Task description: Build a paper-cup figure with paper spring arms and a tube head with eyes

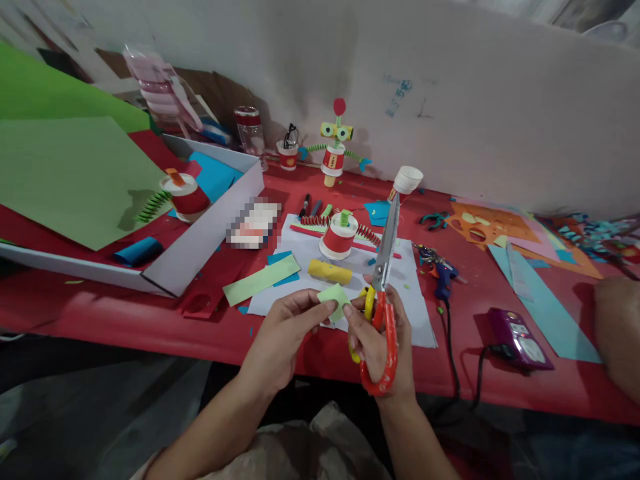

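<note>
My left hand (283, 337) pinches a small light-green paper piece (334, 300) between thumb and fingers. My right hand (385, 340) holds scissors (384, 267) with red and yellow handles, blades pointing up and away; its thumb and fingertips also touch the paper's right edge. Just beyond my hands, a yellow paper roll (330, 271) lies on a white sheet (420, 307). Behind the roll stands an upturned red-and-white paper cup (339, 237) with red paper springs at its sides and a green folded strip on top. A light-green strip (261, 280) rests on blue paper to the left.
A finished-looking cup figure (333, 160) stands by the wall. At left, a white box (210, 227) holds coloured sheets and another cup (186, 197). On the right are a blue glue gun (444, 277), a purple corded device (520, 339), and another person's arm (617, 327).
</note>
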Available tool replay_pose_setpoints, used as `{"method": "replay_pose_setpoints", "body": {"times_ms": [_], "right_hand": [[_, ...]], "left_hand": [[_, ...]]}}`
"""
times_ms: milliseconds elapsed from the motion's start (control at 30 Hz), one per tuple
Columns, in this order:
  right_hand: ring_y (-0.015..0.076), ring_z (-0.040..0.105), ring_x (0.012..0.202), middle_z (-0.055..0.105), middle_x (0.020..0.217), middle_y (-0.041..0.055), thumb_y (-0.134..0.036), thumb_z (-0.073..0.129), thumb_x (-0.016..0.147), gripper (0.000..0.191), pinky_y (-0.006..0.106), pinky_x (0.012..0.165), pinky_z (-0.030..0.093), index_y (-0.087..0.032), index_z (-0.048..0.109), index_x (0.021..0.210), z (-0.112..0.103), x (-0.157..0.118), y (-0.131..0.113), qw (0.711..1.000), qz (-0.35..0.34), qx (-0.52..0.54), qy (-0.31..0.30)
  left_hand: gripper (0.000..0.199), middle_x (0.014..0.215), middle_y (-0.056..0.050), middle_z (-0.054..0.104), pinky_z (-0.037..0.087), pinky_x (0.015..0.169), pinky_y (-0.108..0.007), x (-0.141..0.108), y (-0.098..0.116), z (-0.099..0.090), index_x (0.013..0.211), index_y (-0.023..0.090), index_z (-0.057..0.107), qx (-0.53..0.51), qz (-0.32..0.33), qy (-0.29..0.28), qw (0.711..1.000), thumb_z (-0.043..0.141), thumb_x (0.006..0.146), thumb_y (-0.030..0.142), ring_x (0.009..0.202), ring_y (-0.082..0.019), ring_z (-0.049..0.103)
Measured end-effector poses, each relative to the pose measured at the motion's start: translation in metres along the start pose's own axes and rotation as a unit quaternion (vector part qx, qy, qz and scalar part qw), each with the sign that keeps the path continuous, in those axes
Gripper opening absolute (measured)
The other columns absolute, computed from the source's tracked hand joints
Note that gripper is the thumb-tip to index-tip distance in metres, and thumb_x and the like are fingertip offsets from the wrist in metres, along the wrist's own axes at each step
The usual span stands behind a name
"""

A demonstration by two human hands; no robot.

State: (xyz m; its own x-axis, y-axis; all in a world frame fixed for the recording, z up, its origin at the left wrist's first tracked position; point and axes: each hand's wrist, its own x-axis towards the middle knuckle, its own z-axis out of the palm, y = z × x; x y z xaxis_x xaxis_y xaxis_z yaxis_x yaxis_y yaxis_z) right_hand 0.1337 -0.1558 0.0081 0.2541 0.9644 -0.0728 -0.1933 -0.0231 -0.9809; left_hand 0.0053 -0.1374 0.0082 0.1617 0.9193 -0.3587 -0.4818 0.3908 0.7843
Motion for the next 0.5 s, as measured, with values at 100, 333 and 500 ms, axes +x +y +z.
{"method": "replay_pose_setpoints", "body": {"times_ms": [100,333,500], "right_hand": [[0.004,0.046,0.038,0.061,0.073,-0.0076,-0.035,0.077,0.078,0.045,0.015,0.032,0.036,-0.022,0.054,0.115,0.004,0.0,-0.003,1.0,0.001,0.0,-0.027],[0.0053,0.042,0.04,0.055,0.071,-0.0068,-0.056,0.072,0.079,0.057,0.017,0.034,0.03,-0.026,0.054,0.123,0.003,-0.027,0.008,0.992,0.073,0.026,-0.1],[0.0073,0.04,0.046,0.052,0.072,-0.0055,-0.074,0.073,0.066,0.07,0.02,0.04,0.03,-0.028,0.057,0.115,0.004,-0.061,0.035,0.973,0.156,0.057,-0.158]], "left_hand": [[0.024,0.064,0.003,0.064,0.044,0.06,-0.018,0.0,0.002,-0.004,0.064,0.015,0.068,-0.016,0.021,0.017,1.0,0.088,0.063,0.028,0.062,-0.007,0.056],[0.029,0.067,0.005,0.061,0.051,0.069,-0.021,0.006,0.016,-0.01,0.062,0.015,0.063,-0.144,0.057,0.128,0.98,0.091,0.054,0.02,0.068,-0.008,0.059],[0.026,0.078,0.001,0.069,0.056,0.077,-0.027,0.001,0.023,-0.008,0.065,0.015,0.065,-0.166,0.074,0.114,0.977,0.089,0.056,0.018,0.078,-0.013,0.065]]}}
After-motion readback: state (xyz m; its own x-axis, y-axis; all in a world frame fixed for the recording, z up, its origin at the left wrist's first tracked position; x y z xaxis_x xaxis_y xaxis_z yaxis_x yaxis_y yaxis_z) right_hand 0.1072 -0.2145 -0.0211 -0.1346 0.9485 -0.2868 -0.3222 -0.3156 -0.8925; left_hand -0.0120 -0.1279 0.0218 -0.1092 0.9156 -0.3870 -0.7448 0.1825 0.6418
